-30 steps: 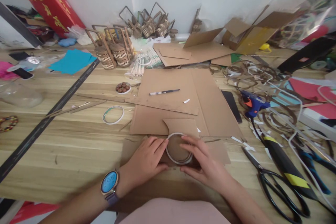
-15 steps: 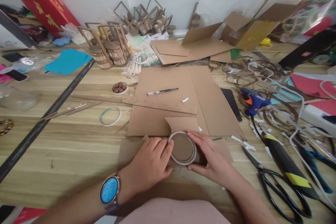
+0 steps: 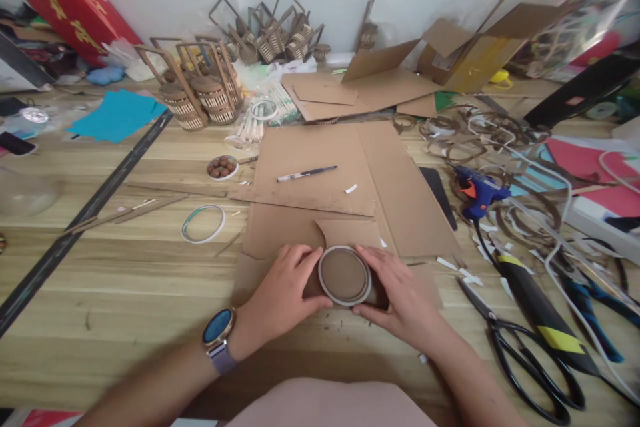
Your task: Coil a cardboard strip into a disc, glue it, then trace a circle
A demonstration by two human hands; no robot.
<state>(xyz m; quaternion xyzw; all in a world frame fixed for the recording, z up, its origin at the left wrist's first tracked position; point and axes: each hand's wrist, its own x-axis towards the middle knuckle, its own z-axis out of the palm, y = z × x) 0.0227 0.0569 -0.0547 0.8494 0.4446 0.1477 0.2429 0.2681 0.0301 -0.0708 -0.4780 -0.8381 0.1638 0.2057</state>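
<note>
Sitting between the two hands: a short cardboard cylinder (image 3: 345, 275), white-rimmed, its round brown face tilted up toward the camera.
Cylinder axis: short, tipped back toward the person; no long axis across the counter can be made out, as the round face dominates.
Cylinder support: it is rested on a cardboard scrap (image 3: 250, 275) at the near edge of the wooden counter (image 3: 125, 293).
Left hand (image 3: 283, 297): pressed against the cylinder's left side, fingers curled over the rim at the far edge, thumb underneath toward the near side.
Right hand (image 3: 400, 297): wrapped round the cylinder's right side, fingers laid along the wall; the grasp is shared between both hands.
Nearer hand: neither; the cylinder is flanked evenly and touched by both.
Wrist: a blue-faced watch (image 3: 218, 327) is worn on the left.
Just beyond the hands: a small cut cardboard piece (image 3: 350, 232) touching or just behind the cylinder's far rim, laid on large cardboard sheets (image 3: 320, 167).
Farther beyond: a pen (image 3: 307, 173) on the sheets.
Beyond the left hand, off to the left: a white tape ring (image 3: 203, 223), well apart.
Right of the right hand: black scissors (image 3: 525, 360) near, a blue glue gun (image 3: 479, 188) farther off.
</note>
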